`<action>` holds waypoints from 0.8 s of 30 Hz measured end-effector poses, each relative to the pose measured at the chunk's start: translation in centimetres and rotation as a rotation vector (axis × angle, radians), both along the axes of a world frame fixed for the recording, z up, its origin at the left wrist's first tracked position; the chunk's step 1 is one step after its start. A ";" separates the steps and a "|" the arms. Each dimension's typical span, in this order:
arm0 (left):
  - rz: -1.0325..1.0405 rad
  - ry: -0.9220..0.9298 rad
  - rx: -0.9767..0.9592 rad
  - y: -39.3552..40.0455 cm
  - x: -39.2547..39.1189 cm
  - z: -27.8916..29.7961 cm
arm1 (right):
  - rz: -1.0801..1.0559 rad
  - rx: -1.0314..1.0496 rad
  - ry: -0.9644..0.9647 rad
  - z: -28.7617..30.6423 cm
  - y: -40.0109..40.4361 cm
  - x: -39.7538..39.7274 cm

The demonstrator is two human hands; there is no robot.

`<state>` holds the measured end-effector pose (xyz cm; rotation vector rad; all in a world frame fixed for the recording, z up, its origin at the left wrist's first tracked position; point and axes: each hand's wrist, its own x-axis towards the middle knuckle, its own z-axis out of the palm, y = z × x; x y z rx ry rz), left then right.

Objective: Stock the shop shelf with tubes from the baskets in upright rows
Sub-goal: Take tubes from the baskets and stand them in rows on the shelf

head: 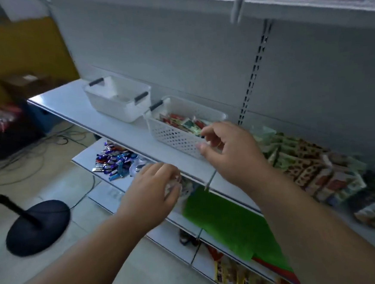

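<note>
At centre left, a white basket point(120, 102) sits on the grey shelf point(71, 104), and below it the left hand point(151, 189) curls its fingers over something pale and blurred. Just right, the perforated basket point(172, 136) holds packets point(181, 121); the right hand point(230, 152), fingers loosely bent and holding nothing, hovers at its near corner.

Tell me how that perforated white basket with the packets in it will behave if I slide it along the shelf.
The perforated basket looks like thin plastic, so probably light and a bit flexible. Its flat base on the smooth shelf should slide easily rather than tip. The loose packets inside may shift.
</note>
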<state>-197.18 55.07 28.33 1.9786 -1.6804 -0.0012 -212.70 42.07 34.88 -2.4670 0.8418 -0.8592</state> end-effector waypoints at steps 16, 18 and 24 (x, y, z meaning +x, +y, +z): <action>-0.060 0.046 -0.002 -9.8 12.5 1.2 | -0.228 0.185 0.489 -2.9 -14.6 12.3; -0.092 0.054 -0.006 -11.0 13.7 1.1 | -0.224 0.211 0.662 -3.7 -15.6 13.5; -0.321 0.080 -0.054 -14.9 17.4 1.2 | -0.322 0.272 0.849 -4.0 -16.3 15.5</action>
